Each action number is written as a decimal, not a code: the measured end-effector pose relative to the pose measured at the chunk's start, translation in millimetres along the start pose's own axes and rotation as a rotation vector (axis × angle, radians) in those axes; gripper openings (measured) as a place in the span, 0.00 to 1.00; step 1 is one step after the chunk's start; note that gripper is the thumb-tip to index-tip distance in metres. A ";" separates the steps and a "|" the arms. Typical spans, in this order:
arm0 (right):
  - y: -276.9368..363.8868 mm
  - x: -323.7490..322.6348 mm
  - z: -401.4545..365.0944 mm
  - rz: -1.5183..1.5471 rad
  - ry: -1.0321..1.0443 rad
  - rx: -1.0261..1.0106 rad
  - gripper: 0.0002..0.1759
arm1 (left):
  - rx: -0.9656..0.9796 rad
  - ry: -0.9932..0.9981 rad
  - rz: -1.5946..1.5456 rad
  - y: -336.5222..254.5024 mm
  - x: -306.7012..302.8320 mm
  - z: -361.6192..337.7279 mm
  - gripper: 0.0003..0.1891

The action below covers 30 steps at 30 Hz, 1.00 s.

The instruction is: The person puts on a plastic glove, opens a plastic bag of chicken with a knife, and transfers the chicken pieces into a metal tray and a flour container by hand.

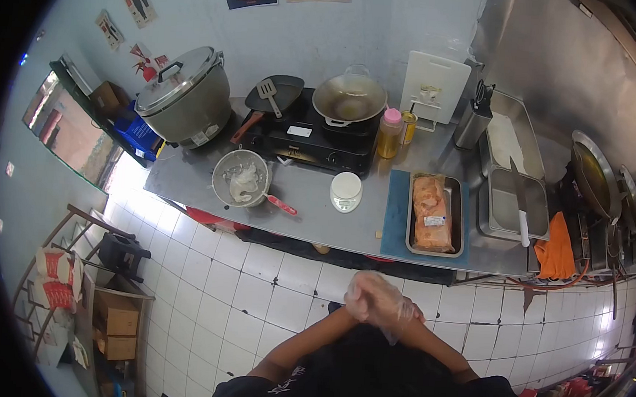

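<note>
- Left hand [364, 298] and right hand [415, 309] touch, clear plastic [396, 319] around them; can't tell if either grip is open or closed.
- Past them, on the desk's [307, 194] right side, big meat slab [431, 205] looks uncut in a metal tray [461, 222]; knife [520, 202] farther right.

Our L forearm [314, 340] & R forearm [442, 347] angle inward, elbows out. Our L hand [363, 296] & R hand [400, 313] meet, touching, fingers bent; clear plastic film covers pt. of them. Exact finger pos. too blurred, can't tell.
</note>
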State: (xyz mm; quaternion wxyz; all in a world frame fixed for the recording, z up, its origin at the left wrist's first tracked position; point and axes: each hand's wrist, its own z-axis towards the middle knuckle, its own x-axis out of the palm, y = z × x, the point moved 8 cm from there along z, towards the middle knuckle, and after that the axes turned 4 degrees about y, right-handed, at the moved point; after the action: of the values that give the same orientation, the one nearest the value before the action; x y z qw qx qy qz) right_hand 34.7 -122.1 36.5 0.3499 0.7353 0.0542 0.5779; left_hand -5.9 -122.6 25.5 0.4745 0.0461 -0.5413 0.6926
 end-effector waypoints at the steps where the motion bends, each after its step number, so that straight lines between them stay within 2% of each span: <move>1: -5.4 6.7 -2.7 -0.009 0.012 0.036 0.14 | -0.015 0.016 -0.005 0.4 0.4 0.0 0.15; 5: -2.4 34.5 -7.4 0.007 0.124 0.069 0.16 | -0.256 0.025 -0.356 15.7 -38.4 -19.2 0.13; 9: 13.9 68.7 -8.7 0.101 0.280 0.046 0.18 | -0.435 0.111 -0.884 6.1 -29.0 1.6 0.12; 11: 25.8 86.7 -10.8 0.167 0.356 0.028 0.18 | -0.517 0.176 -0.946 3.9 -17.9 11.9 0.11; 13: 35.6 104.5 -14.0 0.241 0.423 0.006 0.19 | -0.565 0.225 -0.579 18.3 -10.4 20.0 0.10; 15: 54.2 117.4 -16.7 0.312 0.467 -0.053 0.20 | -0.610 0.326 0.101 36.6 -2.2 20.0 0.10; 18: 88.7 110.0 -19.7 0.486 0.464 -0.208 0.22 | -0.666 0.423 0.616 59.2 8.7 14.5 0.11; 21: 93.0 56.8 -18.0 0.538 0.398 -0.297 0.22 | -0.703 0.471 0.745 71.7 12.0 -0.7 0.12; 25: 99.4 -15.1 -18.6 0.458 0.292 -0.337 0.22 | -0.727 0.448 0.604 71.8 5.4 -34.0 0.14; 27: 113.4 -32.0 -29.9 0.486 0.395 -0.399 0.23 | -0.724 0.416 0.481 71.5 -5.7 -55.0 0.17; 30: 129.4 -102.4 -64.3 0.430 0.098 -0.442 0.26 | -0.658 0.248 0.453 72.1 -40.9 -90.6 0.19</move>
State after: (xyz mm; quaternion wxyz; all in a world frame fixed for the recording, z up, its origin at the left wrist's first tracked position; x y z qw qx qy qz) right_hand -97.8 -239.6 33.7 0.3680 0.6072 -0.2126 0.6714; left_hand 6.2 -72.9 -86.2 0.3609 -0.3119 -0.6690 0.5700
